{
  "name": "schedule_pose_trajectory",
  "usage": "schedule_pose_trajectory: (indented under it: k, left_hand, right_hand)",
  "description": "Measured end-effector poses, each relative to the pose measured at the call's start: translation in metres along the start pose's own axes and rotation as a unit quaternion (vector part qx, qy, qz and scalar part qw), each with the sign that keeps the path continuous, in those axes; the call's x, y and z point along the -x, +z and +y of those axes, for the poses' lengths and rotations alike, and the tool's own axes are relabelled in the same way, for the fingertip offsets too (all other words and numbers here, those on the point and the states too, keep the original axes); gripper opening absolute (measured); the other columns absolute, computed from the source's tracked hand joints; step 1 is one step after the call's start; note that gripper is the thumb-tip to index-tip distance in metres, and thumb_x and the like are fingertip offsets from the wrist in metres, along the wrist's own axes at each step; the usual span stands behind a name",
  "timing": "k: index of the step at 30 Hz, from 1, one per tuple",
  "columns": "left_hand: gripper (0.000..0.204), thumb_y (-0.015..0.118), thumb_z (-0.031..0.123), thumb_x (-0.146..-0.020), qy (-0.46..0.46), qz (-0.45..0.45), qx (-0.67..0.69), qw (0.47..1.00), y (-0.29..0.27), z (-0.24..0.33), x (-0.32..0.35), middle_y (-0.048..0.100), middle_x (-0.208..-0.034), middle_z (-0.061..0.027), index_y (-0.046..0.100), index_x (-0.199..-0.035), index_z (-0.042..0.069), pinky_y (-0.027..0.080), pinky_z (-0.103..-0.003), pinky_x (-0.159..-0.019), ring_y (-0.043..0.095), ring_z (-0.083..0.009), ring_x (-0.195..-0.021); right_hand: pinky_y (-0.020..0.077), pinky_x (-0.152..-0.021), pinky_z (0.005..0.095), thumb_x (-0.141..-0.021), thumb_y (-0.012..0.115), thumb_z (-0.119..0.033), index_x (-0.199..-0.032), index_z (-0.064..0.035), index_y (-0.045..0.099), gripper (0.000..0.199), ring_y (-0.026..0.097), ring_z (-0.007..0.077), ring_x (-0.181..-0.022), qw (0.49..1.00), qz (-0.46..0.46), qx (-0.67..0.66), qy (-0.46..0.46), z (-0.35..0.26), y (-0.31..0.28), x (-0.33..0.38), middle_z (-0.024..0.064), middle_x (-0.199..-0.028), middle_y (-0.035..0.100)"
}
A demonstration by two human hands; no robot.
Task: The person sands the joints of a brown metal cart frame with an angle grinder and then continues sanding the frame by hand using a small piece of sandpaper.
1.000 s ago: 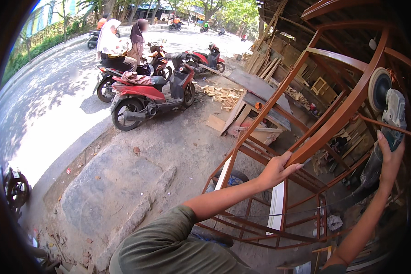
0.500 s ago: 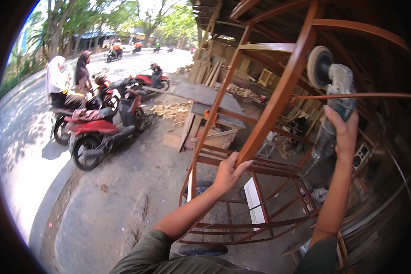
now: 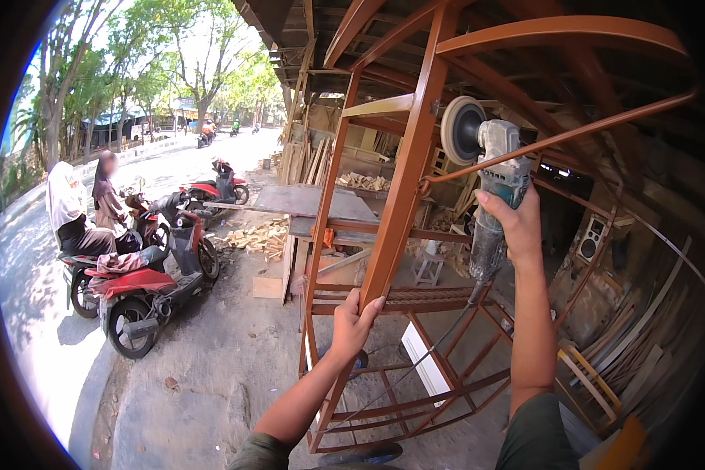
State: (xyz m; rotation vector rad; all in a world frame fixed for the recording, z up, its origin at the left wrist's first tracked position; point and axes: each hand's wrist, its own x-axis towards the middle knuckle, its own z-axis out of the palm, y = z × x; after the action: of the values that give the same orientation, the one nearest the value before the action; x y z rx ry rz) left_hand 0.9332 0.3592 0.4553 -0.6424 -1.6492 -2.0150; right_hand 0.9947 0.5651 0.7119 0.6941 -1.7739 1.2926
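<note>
A reddish-brown frame with a slanting square post (image 3: 403,188) and curved rails rises in front of me. My left hand (image 3: 354,323) is wrapped around the lower part of that post. My right hand (image 3: 517,223) grips the body of an angle polisher (image 3: 500,184), held upright with its cord hanging down. Its round pale pad (image 3: 459,131) faces the post at close range; I cannot tell whether they touch. A thin brown rod (image 3: 580,129) with a looped end crosses in front of the tool. White panels (image 3: 424,360) sit low in the frame.
Red motorbikes (image 3: 137,294) stand at the left, with two people (image 3: 70,204) by them along the road. Behind the frame is a workbench (image 3: 313,202) among wood offcuts (image 3: 258,239). A small stool (image 3: 428,268), a speaker (image 3: 591,239) and stacked strips (image 3: 634,321) lie further right.
My view has swung to the right and up, so the frame, tool and motorbikes sit further left in the picture. Both hands keep their grips, and the pad remains close beside the post.
</note>
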Motion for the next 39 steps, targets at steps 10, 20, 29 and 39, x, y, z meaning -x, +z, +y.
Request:
schedule_pose_trajectory:
  k: [10,20,29,39]
  left_hand:
    - [0.03,0.068,0.027,-0.1,0.001,0.01,-0.01,1.0,0.002,0.003,0.001,0.056,-0.064,-0.0015,0.06,-0.092,-0.001,0.041,-0.027,-0.053,0.048,-0.0058,-0.06]
    - [0.024,0.066,0.023,-0.102,0.008,0.013,0.022,1.0,0.007,0.002,0.004,0.055,-0.065,0.0024,0.06,-0.093,0.001,0.039,-0.024,-0.051,0.047,-0.0027,-0.059]
    - [0.025,0.065,0.024,-0.102,0.002,0.011,0.027,1.0,0.01,0.005,0.003,0.056,-0.066,0.0019,0.058,-0.093,0.002,0.04,-0.024,-0.052,0.049,-0.0039,-0.059]
    - [0.024,0.063,0.024,-0.103,0.015,0.012,0.032,0.999,0.009,-0.002,0.003,0.054,-0.066,0.0028,0.057,-0.093,0.003,0.039,-0.024,-0.051,0.048,-0.004,-0.058]
  right_hand:
    - [0.0539,-0.059,0.0301,-0.08,0.079,-0.018,-0.109,-0.0013,0.062,0.037,0.065,0.0151,-0.066,0.994,-0.041,-0.089,0.049,0.008,0.009,-0.005,0.0057,-0.086,0.066]
    - [0.0544,-0.059,0.0314,-0.079,0.079,-0.022,-0.104,-0.0011,0.063,0.036,0.066,0.0155,-0.066,0.981,-0.045,-0.178,0.065,0.015,0.02,-0.01,0.0063,-0.083,0.066]
    - [0.0552,-0.061,0.0321,-0.077,0.081,-0.021,-0.104,-0.0001,0.063,0.038,0.066,0.0165,-0.068,0.976,-0.043,-0.206,0.046,0.028,0.022,0.002,0.0072,-0.085,0.065]
    - [0.0552,-0.06,0.0326,-0.078,0.079,-0.022,-0.103,-0.0016,0.062,0.037,0.067,0.0179,-0.067,0.979,-0.061,-0.195,0.03,0.028,0.016,-0.017,0.0067,-0.084,0.064]
